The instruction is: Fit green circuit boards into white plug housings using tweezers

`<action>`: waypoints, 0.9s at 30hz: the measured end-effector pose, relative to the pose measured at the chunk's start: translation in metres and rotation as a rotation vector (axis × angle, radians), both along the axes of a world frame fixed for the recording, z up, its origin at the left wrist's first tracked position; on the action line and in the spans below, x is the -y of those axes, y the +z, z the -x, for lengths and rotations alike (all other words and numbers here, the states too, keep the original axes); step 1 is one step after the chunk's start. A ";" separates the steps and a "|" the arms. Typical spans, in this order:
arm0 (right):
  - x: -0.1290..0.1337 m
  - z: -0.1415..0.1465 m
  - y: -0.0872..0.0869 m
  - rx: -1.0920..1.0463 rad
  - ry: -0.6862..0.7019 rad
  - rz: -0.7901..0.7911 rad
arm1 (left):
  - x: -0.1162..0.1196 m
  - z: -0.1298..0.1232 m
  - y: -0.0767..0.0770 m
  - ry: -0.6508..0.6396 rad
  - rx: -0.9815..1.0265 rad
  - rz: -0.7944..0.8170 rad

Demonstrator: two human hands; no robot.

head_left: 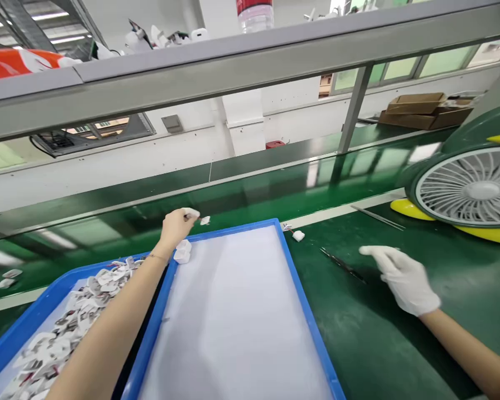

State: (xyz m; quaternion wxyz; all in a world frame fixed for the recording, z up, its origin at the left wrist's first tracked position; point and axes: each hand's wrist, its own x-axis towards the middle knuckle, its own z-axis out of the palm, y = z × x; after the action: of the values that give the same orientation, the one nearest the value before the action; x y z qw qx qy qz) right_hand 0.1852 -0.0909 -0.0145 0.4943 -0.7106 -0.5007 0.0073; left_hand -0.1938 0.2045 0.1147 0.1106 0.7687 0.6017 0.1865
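Bare and stretched far forward, my left hand point(176, 226) pinches a small white part point(190, 213) over the green conveyor belt, beyond the far left corner of a blue-rimmed tray point(294, 266). A second white piece point(205, 220) is just beside it, seemingly linked by a short wire. White pieces point(183, 252) sit at that tray corner, below my wrist. My right hand point(404, 278), in a white glove, hovers over the green table with its index finger extended; nothing is visible in it. Dark tweezers point(344, 265) lie to its left.
At the left, another blue tray point(62, 282) holds many white parts with wires. One wired white part point(298, 235) lies past the middle tray's right corner. A green fan point(479, 189) stands at the right, near a thin metal rod point(378, 217). A shelf point(233, 61) spans overhead.
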 end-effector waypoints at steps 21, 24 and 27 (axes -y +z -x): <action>-0.028 0.001 0.031 -1.603 1.209 0.264 | 0.112 -0.016 -0.049 0.297 -0.183 -0.075; -0.016 -0.015 0.044 -1.521 1.166 0.231 | 0.115 -0.006 -0.057 0.364 -0.186 -0.012; -0.007 -0.030 0.049 -1.072 1.088 0.315 | 0.125 -0.018 -0.053 0.404 -0.174 -0.028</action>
State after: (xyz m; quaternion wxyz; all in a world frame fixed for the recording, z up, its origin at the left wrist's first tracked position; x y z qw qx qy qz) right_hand 0.2155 -0.0842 0.0347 0.4892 -0.3263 -0.4646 0.6621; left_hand -0.1754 0.0800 0.0617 0.0080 0.6471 0.7482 0.1463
